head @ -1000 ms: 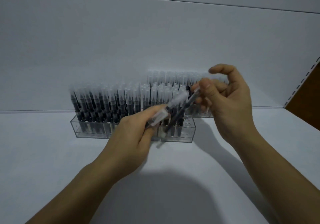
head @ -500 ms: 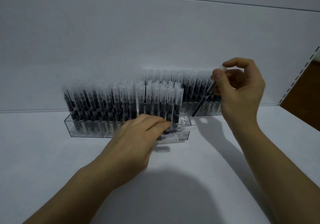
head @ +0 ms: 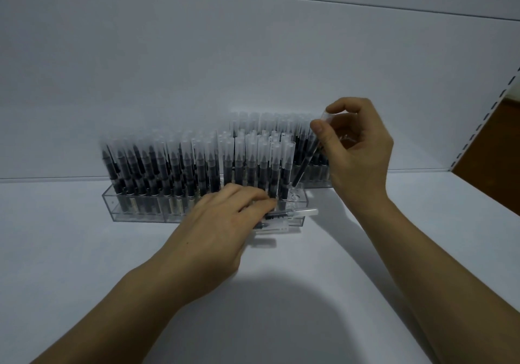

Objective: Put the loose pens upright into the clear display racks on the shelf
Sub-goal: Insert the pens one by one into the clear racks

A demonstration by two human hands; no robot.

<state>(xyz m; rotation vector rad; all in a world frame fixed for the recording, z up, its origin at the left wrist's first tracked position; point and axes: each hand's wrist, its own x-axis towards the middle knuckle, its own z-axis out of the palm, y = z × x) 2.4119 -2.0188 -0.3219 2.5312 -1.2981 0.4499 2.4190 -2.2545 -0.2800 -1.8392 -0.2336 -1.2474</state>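
A clear front rack [head: 132, 209] stands on the white shelf [head: 70, 251], its slots packed from the left end almost to the right with upright pens [head: 174, 166], dark barrels under frosted caps. At the rack's right front, the person's left hand [head: 222, 223] reaches in palm down, its fingers nearly straight and laid over a few loose pens [head: 295, 212]. These lie level along the rack's front wall, cap ends poking out to the right. The hand holds them just off the shelf, a shadow showing below, though the thumb is hidden beneath. Above the rack's right end a single pen [head: 305, 161] hangs tilted, its dark lower tip at the open holes in the rack's top and its clear cap leaning up and to the right. The right hand [head: 358, 149] pinches that cap between thumb and forefinger, the other fingers loosely curled behind. Directly behind the front rack and reaching further right, a second rack [head: 316, 183] of capped pens stands against the white back wall [head: 253, 54]. Well to the right of both, a slotted shelf upright [head: 485, 113] runs along the shelf's edge.
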